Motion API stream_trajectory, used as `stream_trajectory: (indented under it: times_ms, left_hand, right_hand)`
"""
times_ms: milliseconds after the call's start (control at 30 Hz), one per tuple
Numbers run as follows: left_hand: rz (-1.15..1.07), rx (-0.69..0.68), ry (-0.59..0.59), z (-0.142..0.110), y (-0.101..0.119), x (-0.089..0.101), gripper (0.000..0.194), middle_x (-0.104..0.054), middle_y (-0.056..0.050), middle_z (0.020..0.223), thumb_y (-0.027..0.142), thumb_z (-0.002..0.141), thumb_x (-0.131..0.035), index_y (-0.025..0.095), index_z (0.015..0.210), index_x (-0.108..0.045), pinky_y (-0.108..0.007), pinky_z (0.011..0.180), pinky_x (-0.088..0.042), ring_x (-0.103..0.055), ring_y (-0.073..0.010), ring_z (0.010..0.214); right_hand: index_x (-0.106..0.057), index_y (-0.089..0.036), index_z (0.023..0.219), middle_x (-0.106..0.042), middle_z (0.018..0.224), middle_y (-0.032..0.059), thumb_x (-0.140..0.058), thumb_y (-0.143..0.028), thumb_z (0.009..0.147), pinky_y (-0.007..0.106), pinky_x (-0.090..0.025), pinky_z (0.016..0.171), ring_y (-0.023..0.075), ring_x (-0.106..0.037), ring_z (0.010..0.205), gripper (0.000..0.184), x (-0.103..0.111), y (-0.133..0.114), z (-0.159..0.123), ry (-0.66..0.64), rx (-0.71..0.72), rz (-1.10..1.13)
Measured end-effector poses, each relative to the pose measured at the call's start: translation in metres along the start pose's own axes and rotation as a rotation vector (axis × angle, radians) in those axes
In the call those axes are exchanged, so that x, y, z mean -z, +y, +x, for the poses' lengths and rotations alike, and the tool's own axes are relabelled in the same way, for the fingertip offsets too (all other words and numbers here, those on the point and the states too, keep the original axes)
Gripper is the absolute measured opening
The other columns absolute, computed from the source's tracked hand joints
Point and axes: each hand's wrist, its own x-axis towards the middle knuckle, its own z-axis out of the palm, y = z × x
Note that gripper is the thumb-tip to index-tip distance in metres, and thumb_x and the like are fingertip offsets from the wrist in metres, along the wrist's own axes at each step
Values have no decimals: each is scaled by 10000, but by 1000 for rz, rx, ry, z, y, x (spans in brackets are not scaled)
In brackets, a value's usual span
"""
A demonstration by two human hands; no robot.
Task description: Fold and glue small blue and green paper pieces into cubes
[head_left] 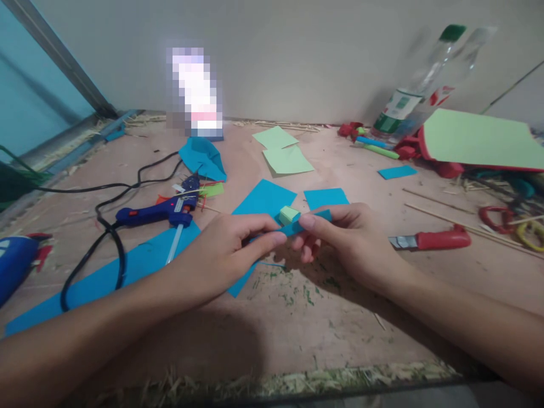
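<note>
Between my two hands is a narrow blue paper strip (293, 228), held above the board. My left hand (244, 241) pinches its left end between thumb and fingers. At the strip's right part, my right hand (340, 229) grips it with thumb on top and the other fingers curled beneath. A small folded light-green and blue paper piece (289, 215) shows just behind the strip; whether it is attached or lying beyond, I cannot tell. Under and behind the hands lie a blue paper sheet (266, 198) and a smaller blue paper piece (326, 197).
A blue glue gun (157, 211) with a black cord lies left on a long blue sheet (144, 260). To the right are a red-handled utility knife (442, 238), thin sticks (450, 218) and plastic bottles (403, 105). Light-green papers (287, 158) and a lit screen (195, 90) stand farther back.
</note>
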Motion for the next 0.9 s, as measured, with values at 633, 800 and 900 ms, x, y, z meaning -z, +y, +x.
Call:
stream_trajectory:
  times_ms: [633, 800, 900]
  left_hand:
    - [1, -70, 45, -6, -2, -9, 322, -582, 62, 633, 341, 1081, -542, 204, 829, -688, -245, 544, -371, -503, -101, 566]
    - [-10, -46, 26, -6, -2, -9, 359, -571, 59, 611, 342, 1070, -536, 204, 751, -625, -245, 529, -369, -501, -103, 542]
    - [-22, -37, 9, -4, -1, -9, 369, -563, 61, 602, 308, 1059, -539, 206, 707, -583, -241, 536, -377, -508, -101, 543]
  right_hand:
    - [-841, -170, 727, -789, 729, 49, -904, -430, 844, 241, -585, 610, 108, -677, 573, 292, 1, 3, -2, -80, -43, 127]
    - [-843, -164, 711, -779, 703, 50, -887, -410, 866, 217, -555, 565, 98, -650, 541, 294, 4, 1, 0, -67, 4, 130]
    - [-834, -160, 700, -763, 675, 46, -868, -427, 885, 212, -532, 548, 97, -640, 530, 326, 5, 2, 0, -59, 32, 136]
